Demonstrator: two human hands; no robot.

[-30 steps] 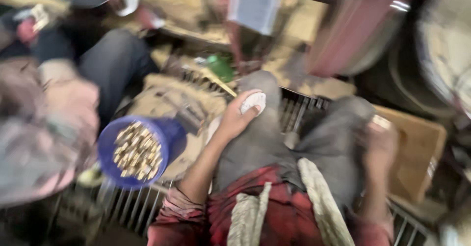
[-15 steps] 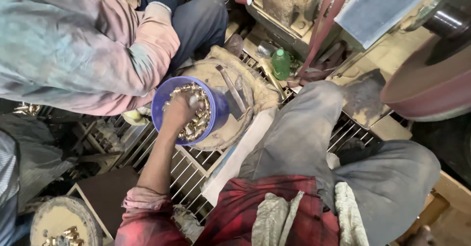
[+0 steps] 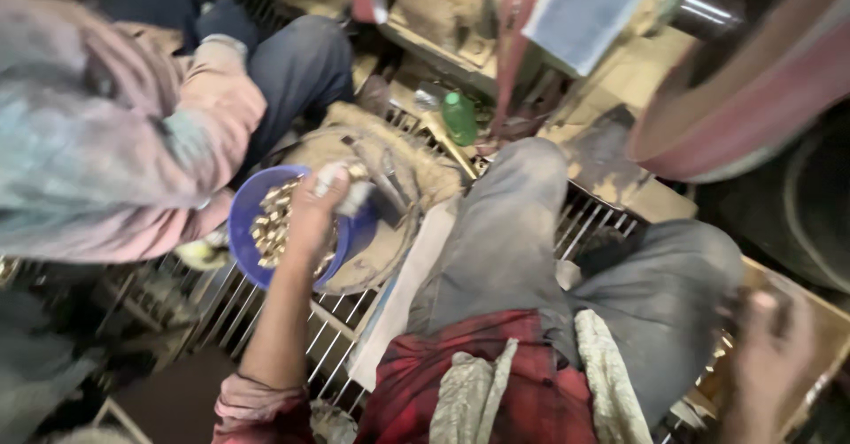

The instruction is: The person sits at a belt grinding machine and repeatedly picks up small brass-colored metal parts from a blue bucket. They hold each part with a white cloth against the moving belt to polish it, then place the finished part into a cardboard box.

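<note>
Left grip [image 3: 312, 214] over bowl [image 3: 243, 223] (metal grate [image 3: 336, 338])

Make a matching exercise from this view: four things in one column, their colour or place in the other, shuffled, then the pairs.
Things:
1. bowl
2. bottle
3. left hand
4. right hand

Descriptions:
A. green, lying beyond the knee
B. blue, holding small brass-coloured pieces
C. low at the right edge, by a wooden box
D. reaching into the bowl

Pairs: 1-B, 2-A, 3-D, 4-C

A blue bowl [image 3: 243, 231] holds brass-yellow pieces [image 3: 270, 223] (beside a green bottle [image 3: 459, 117]), above red plaid cloth [image 3: 416, 382].
</note>
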